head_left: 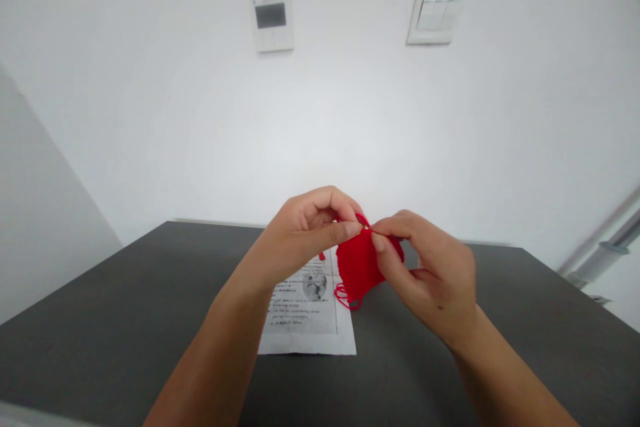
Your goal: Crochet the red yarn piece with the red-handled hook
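A small red cloth piece (361, 267) with wavy edges hangs between my two hands, above the table. Whether it is a pouch or a flat piece I cannot tell. My left hand (320, 230) pinches its upper edge with thumb and index finger, where a red cord loops up by the fingertips. On the other side, my right hand (425, 267) pinches the same edge, thumb and index finger close to the left fingertips. Loose red cord loops (347, 297) dangle at the lower left corner. A small red tassel-like end (322, 256) shows below the left hand.
A printed sheet of paper (310, 340) with a round grey picture lies on the dark table (125, 320), partly behind my left hand. Beyond the table rises a white wall (340, 113) with a panel (274, 39) and a light switch (436, 15). A grey pipe (597, 260) stands at right.
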Tool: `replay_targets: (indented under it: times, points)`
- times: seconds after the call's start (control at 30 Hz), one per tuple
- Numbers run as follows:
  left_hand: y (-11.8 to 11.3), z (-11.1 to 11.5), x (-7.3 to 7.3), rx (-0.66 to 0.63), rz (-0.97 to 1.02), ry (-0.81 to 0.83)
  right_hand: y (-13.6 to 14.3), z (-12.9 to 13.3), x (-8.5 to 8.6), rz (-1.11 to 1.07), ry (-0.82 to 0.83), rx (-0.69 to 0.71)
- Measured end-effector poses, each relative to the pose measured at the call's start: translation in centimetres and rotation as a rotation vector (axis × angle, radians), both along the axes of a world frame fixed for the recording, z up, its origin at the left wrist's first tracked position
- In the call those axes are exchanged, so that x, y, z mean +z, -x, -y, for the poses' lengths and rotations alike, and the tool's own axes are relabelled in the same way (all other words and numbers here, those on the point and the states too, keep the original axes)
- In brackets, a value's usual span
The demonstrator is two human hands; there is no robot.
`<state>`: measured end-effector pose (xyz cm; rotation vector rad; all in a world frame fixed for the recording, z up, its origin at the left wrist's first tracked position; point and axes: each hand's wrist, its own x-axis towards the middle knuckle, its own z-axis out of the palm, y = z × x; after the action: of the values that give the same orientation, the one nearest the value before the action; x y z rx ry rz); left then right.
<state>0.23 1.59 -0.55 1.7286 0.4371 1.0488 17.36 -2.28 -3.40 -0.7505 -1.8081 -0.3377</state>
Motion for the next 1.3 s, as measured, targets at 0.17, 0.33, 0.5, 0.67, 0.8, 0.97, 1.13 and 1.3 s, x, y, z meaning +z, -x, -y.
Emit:
replay_targets:
  times: [0.17,0.33,0.5,0.67,0.8,0.97,1.13,1.3]
  points:
    - [-0.04,0.05,-0.01,0.008,-0.01,0.015,0.07,-0.04,0.01,-0.038,0.049,-0.008]
    - [-0.13,0.25,0.14,0.009,-0.021,0.03,0.15,0.09,0.11,-0.065,0.057,0.014]
    - [-0.22,0.4,0.32,0.027,-0.024,0.016,0.15,0.09,0.1,-0.062,0.047,0.042]
    - [-0.27,0.33,0.23,0.023,-0.01,0.01,0.27,0.18,0.14,-0.073,0.066,0.015]
    - [-0.29,0.33,0.13,0.028,-0.013,0.019,0.35,0.25,0.22,-0.062,0.051,-0.005]
    - [-0.28,0.42,0.11,0.034,-0.023,0.03,0.39,0.28,0.28,-0.054,0.036,0.0]
    - [-0.28,0.38,0.1,0.05,-0.016,0.026,0.44,0.3,0.28,-0.071,0.068,0.003]
    - [-0.29,0.28,0.1,0.056,-0.019,0.024,0.39,0.25,0.2,-0.091,0.073,0.048]
